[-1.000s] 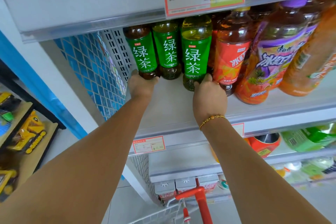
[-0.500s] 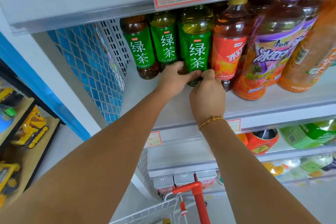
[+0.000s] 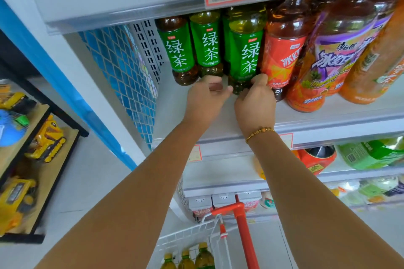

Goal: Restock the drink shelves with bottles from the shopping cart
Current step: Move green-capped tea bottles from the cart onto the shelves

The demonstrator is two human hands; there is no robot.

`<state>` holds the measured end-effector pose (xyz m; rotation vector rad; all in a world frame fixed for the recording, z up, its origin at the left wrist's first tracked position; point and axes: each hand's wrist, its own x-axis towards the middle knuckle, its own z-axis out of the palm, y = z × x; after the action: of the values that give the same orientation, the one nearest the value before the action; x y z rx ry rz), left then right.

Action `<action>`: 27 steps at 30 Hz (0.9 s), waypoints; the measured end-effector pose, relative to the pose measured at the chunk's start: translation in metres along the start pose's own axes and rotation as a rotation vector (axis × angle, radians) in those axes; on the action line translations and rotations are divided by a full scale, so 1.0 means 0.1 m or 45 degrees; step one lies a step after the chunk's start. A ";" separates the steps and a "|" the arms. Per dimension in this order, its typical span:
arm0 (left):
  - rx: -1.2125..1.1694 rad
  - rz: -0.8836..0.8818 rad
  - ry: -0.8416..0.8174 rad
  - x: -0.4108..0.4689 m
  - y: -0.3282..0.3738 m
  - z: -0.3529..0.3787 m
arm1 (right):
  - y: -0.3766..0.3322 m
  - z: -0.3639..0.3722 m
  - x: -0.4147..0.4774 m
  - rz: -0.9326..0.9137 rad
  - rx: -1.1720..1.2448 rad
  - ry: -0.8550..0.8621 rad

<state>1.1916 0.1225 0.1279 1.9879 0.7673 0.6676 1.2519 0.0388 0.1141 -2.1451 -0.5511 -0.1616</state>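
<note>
Steadying the front green tea bottle on the drink shelf, both hands low on its base.

Just left of the left hand's curled fingers stand two more green tea bottles, close enough to be knocked by a sideways nudge. That hand presses the base's left side while the right hand wraps its right side, so the bottle is clamped between them. Gripped so low, the tall bottle could tip. Right of the right fingers, the red iced tea bottle crowds the knuckles and could topple. More bottles wait in the shopping cart below the forearms.
</note>
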 end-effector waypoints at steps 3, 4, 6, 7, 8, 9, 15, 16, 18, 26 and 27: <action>0.025 0.021 0.152 -0.62 -0.06 -0.43 | -0.04 -0.08 -0.07 -0.065 0.037 0.047; 0.054 -0.011 0.157 -0.84 -0.12 -0.58 | -0.06 -0.11 -0.16 -0.143 0.025 0.063; 0.083 -0.106 0.142 -1.31 -0.28 -0.88 | -0.14 -0.16 -0.49 -0.355 0.052 0.042; 0.106 -0.162 0.136 -1.53 -0.39 -1.01 | -0.18 -0.16 -0.73 -0.435 0.100 -0.024; 0.133 -0.229 0.132 -1.75 -0.53 -1.13 | -0.20 -0.15 -1.01 -0.483 0.133 -0.122; 0.163 -0.313 0.116 -1.96 -0.69 -1.22 | -0.19 -0.11 -1.31 -0.498 0.134 -0.249; 0.364 -0.942 -0.128 -3.03 -2.05 -1.43 | 0.52 0.60 -2.86 -0.080 -0.266 -1.258; 0.348 -1.035 -0.159 -3.15 -2.26 -1.41 | 0.68 0.74 -3.02 0.126 -0.338 -1.408; 0.285 -1.183 -0.224 -3.36 -2.65 -1.31 | 1.00 0.96 -3.31 0.410 -0.452 -1.556; 0.261 -1.417 -0.434 -3.76 -3.96 -0.54 | 1.67 1.46 -4.07 0.663 -0.750 -1.463; 0.273 -1.436 -0.439 -3.80 -4.09 -0.47 | 1.70 1.52 -4.11 0.600 -0.796 -1.453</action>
<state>0.8007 0.0442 -0.2655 1.4296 1.5545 -0.4208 0.9472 -0.0603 -0.2306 -2.7729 -0.6262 1.3839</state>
